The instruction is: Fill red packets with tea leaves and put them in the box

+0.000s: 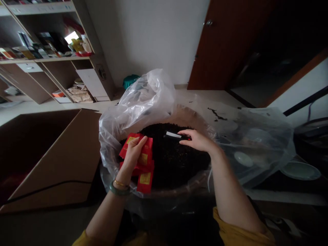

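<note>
— Yellow sleeves (230, 235) nearest, cut off below. What's held?
— Left hand (133, 153) grips red packets (143, 167); right hand (198, 140) pinches a small dark scoop (178, 136), partly hidden, over dark loose leaves (174, 157) in a clear bag (143, 102). Room dim.

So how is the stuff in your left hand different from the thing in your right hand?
The left hand grips several red packets with yellow labels, fanned out flat. The right hand pinches one slim dark scoop with a white part. Packets are bright and many; the scoop is single. Both sit over the dark loose tea.
</note>
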Motion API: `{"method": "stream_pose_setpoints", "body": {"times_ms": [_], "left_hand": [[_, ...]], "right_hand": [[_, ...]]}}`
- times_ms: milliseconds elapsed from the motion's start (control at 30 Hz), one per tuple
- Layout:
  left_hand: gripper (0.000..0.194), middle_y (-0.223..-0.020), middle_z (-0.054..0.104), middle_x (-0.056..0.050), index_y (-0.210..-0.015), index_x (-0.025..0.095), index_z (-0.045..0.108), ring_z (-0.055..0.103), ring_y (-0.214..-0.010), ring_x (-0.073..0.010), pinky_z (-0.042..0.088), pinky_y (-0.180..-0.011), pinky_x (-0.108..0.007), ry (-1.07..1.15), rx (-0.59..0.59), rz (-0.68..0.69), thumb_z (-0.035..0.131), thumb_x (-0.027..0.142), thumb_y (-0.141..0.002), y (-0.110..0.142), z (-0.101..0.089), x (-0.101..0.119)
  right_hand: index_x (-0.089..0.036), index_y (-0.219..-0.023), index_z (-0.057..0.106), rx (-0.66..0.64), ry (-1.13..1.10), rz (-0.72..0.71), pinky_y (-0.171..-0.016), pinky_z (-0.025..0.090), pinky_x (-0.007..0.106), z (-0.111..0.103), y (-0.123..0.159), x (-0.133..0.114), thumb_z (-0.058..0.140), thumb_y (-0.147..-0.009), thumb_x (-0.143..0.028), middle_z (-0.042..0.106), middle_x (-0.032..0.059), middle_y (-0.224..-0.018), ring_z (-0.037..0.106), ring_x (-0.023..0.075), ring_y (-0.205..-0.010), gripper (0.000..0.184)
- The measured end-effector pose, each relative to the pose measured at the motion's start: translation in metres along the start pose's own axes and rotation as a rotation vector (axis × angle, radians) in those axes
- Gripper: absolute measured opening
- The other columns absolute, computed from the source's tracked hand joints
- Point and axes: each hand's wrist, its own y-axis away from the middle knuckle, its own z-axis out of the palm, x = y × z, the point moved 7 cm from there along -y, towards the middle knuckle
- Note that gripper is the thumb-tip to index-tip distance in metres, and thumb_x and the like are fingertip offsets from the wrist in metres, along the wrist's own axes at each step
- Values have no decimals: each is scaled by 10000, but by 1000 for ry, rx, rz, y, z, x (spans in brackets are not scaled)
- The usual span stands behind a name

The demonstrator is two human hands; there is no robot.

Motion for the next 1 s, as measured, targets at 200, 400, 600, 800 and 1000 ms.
{"method": "stream_pose_setpoints", "body": {"times_ms": [200,400,600,800,1000], "left_hand": [[345,-537,498,58,-667,164,575,412,-481,-65,305,-440,-175,-196,-11,164,681,492,-655,-2,-2,5],[349,-481,468,58,-606,157,613,372,-476,-71,289,-460,-200,-306,-42,194,687,497,-623,-2,11,1],[450,-434,445,48,-527,149,598,353,-433,-71,245,-422,-210,-349,-51,159,665,583,-623,-4,11,-3],[555,-641,677,-67,-752,146,699,612,-609,-179,459,-566,-258,-274,16,150,515,669,-726,-4,-25,8],[513,-875,724,-69,-939,161,694,643,-814,-211,477,-700,-279,-650,21,203,450,595,-817,15,-69,7]], "right_hand": [[-197,-1121,658,-218,341,265,-854,472,309,24,-4,53,689,-723,-205,681,102,-1127,640,247,-1005,399],[-196,-1086,674,-81,10,122,-776,472,257,52,-12,3,583,-843,-344,714,77,-1009,659,184,-903,299],[-161,-708,703,-49,-263,20,-543,418,216,77,-11,-53,627,-796,-347,658,-2,-609,581,121,-566,220],[-164,-690,628,-22,-600,240,-407,437,195,91,-11,-34,611,-797,-356,577,-25,-514,535,101,-439,221],[-159,-728,561,-191,-850,434,-377,441,155,139,-8,-33,555,-857,-218,588,-36,-510,557,80,-418,142]]}}
